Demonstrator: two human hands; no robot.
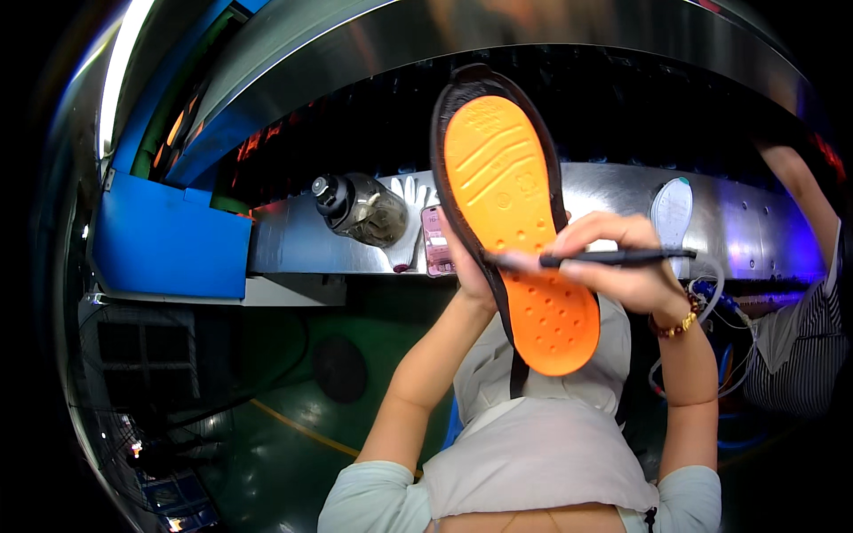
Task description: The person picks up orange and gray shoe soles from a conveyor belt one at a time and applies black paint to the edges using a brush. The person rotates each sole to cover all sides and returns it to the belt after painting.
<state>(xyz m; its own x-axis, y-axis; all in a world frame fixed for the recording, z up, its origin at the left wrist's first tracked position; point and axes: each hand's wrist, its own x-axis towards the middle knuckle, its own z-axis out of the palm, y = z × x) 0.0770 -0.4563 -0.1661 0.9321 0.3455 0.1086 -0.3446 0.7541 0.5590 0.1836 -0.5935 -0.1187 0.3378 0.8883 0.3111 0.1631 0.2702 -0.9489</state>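
Note:
A shoe piece (502, 169), with a bright orange sole-shaped face and a black border, is held up in front of me, its long axis slightly tilted. My left hand (469, 266) grips it from the left edge, most of its fingers hidden behind. In my right hand (626, 258) is a black-handled brush (613, 258), pinched between thumb and fingers and lying nearly level. The blurred bristles are at the left border of the orange face, around its middle. A pale tube (716, 282) runs from near the handle's right end.
On the metal ledge (293, 233) are a dark bottle (364, 211), a white glove (409, 200) and a pink phone (434, 235). A white insole-shaped piece (673, 213) lies farther right. Another person's arm (804, 191) reaches in at the right. Blue machine housing (178, 235) stands left.

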